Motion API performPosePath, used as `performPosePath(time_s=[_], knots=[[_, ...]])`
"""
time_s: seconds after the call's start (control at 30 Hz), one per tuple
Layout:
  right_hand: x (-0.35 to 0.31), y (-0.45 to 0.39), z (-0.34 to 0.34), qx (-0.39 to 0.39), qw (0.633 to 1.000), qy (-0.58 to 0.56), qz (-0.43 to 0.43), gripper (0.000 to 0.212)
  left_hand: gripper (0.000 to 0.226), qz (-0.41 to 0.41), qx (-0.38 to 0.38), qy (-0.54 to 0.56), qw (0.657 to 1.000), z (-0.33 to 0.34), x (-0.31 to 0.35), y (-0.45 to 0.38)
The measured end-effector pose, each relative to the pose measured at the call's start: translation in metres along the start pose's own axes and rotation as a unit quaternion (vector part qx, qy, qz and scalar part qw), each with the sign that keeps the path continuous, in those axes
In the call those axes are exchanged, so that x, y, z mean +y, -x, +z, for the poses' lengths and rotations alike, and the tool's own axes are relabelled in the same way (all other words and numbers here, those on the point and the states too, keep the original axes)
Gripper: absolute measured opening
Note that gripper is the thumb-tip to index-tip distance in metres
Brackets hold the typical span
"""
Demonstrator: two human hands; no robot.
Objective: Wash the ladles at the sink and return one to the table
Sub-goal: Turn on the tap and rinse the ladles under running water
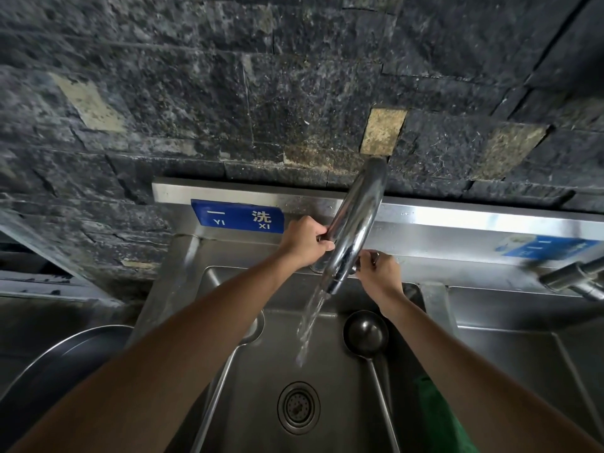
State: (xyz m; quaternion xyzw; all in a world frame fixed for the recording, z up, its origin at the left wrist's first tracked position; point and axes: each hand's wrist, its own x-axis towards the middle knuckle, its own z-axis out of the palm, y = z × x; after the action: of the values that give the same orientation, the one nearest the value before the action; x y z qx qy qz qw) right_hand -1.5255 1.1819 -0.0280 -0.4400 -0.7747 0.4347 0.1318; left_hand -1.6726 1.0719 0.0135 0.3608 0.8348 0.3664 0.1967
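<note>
Two steel ladles lie in the sink basin (pixel 333 380). One ladle (pixel 366 333) shows its round bowl at the right, its handle running toward me. The other ladle (pixel 218 390) lies at the left, its bowl mostly hidden under my left forearm. A chrome faucet (pixel 354 223) arches over the basin and a stream of water (pixel 309 325) falls from its spout. My left hand (pixel 304 240) grips a tap handle on the faucet's left side. My right hand (pixel 380 271) grips the tap handle on its right side.
A drain strainer (pixel 298 407) sits in the basin floor. A green cloth (pixel 438 416) lies at the basin's right. A large round metal pan (pixel 65 361) stands left of the sink. A second basin (pixel 523 348) and another faucet (pixel 575 279) are at the right. A dark stone wall rises behind.
</note>
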Motion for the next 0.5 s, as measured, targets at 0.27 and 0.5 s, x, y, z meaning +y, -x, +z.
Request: performPosePath(time_s=[0.27,0.5], knots=[[0.001,0.002,0.000,-0.001,1.000,-0.023,0.003,0.032,0.018,-0.003,0.003,0.031,1.000,0.002,-0.001,0.004],[-0.001,0.004,-0.002,-0.009,0.999,-0.035,0.010,0.037,0.021,-0.016,0.025,0.035,0.999,0.003,0.006,0.014]])
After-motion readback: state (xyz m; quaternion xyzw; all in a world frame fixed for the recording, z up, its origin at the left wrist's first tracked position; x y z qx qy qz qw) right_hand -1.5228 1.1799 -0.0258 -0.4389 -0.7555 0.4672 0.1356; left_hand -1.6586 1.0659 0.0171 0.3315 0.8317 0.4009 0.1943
